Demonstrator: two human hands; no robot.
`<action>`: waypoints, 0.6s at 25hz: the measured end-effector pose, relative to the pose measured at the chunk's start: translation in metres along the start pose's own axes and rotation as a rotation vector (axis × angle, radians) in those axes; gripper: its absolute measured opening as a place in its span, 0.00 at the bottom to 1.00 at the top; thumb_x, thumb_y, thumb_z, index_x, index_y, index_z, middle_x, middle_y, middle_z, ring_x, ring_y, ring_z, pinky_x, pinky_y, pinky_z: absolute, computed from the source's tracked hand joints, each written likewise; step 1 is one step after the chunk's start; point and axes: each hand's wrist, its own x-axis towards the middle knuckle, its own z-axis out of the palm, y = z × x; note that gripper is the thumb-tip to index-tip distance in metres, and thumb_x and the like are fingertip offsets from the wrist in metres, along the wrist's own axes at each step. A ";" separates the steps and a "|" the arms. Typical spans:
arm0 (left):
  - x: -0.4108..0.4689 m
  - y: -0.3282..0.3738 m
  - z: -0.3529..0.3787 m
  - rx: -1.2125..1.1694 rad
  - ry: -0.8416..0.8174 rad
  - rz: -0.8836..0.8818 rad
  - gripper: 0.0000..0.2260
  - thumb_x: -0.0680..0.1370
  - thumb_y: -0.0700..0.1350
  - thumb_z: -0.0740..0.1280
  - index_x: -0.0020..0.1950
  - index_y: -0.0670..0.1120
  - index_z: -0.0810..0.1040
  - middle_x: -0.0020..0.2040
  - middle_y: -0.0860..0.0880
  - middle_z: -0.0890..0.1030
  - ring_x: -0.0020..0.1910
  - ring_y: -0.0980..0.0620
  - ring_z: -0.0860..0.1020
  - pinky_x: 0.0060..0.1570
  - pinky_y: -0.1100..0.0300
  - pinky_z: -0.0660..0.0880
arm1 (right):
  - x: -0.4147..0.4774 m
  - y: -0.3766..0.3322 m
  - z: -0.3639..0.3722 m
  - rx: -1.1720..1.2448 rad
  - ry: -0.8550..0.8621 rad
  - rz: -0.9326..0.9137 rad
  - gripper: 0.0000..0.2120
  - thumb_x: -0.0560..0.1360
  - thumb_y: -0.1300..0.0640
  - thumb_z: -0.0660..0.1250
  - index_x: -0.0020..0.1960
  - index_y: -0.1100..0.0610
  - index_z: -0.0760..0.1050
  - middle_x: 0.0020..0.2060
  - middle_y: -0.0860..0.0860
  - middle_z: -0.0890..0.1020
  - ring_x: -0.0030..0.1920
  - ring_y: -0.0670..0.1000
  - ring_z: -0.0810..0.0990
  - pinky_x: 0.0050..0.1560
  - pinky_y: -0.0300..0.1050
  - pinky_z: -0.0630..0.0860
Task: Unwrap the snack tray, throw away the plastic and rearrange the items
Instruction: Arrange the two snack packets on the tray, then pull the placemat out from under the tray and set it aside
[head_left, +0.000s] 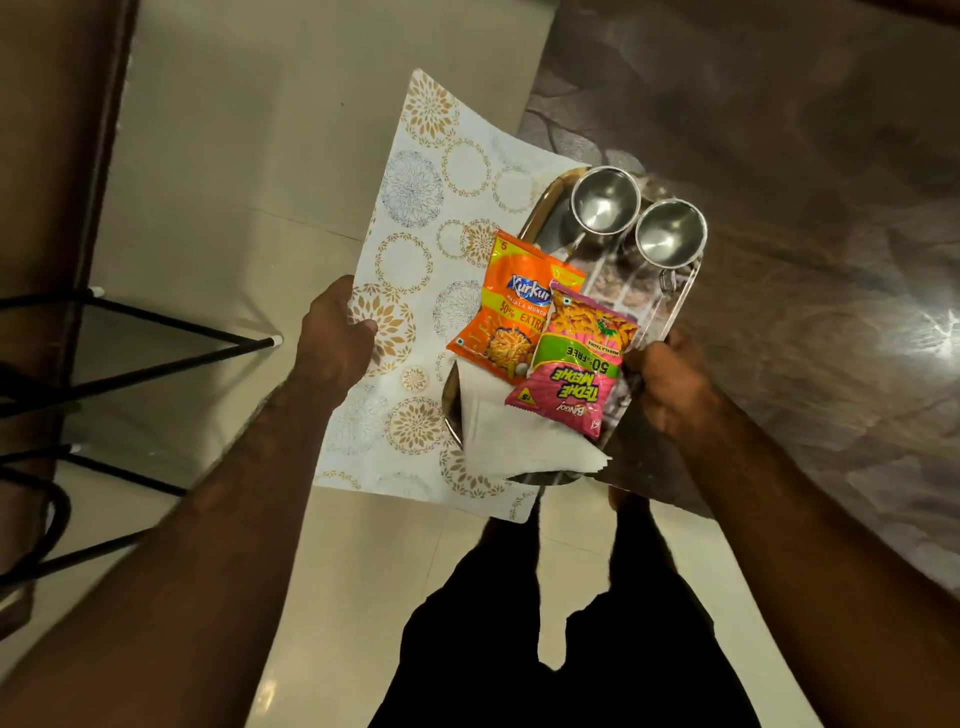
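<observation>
A shiny steel tray (680, 296) carries two steel cups (605, 200) (670, 234) at its far end. An orange snack packet (511, 306) and a pink-and-green snack packet (576, 364) lie in the middle, with white paper napkins (514, 441) at the near end. The tray rests on a white mat with gold and grey floral rings (421, 218). My left hand (335, 332) grips the mat's left edge. My right hand (670, 379) holds the tray's right rim. No plastic wrap is discernible over the tray.
A dark marbled countertop (779, 156) lies under and to the right of the tray; the mat overhangs its left edge above a pale tiled floor (234, 182). Black metal chair legs (130, 358) stand at the left. My dark shorts and legs (561, 623) are below.
</observation>
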 end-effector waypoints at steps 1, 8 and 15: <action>-0.002 -0.001 -0.006 0.015 0.005 0.000 0.18 0.77 0.33 0.64 0.56 0.55 0.77 0.50 0.52 0.85 0.49 0.48 0.85 0.53 0.43 0.82 | 0.000 -0.001 0.000 -0.033 0.009 -0.004 0.22 0.74 0.80 0.57 0.51 0.57 0.79 0.41 0.56 0.83 0.34 0.53 0.79 0.25 0.38 0.73; -0.016 0.008 -0.063 0.154 0.037 0.061 0.20 0.77 0.36 0.65 0.60 0.60 0.73 0.52 0.56 0.84 0.51 0.48 0.84 0.55 0.44 0.81 | 0.005 -0.015 -0.011 -0.248 0.047 -0.026 0.22 0.74 0.78 0.57 0.62 0.64 0.78 0.36 0.59 0.80 0.25 0.55 0.75 0.18 0.34 0.64; -0.025 0.026 -0.106 0.228 0.016 0.130 0.20 0.77 0.36 0.66 0.65 0.55 0.74 0.57 0.48 0.84 0.55 0.41 0.83 0.58 0.41 0.79 | 0.007 -0.019 -0.019 -0.405 0.038 0.067 0.12 0.77 0.76 0.56 0.46 0.63 0.75 0.27 0.59 0.75 0.16 0.51 0.69 0.22 0.38 0.64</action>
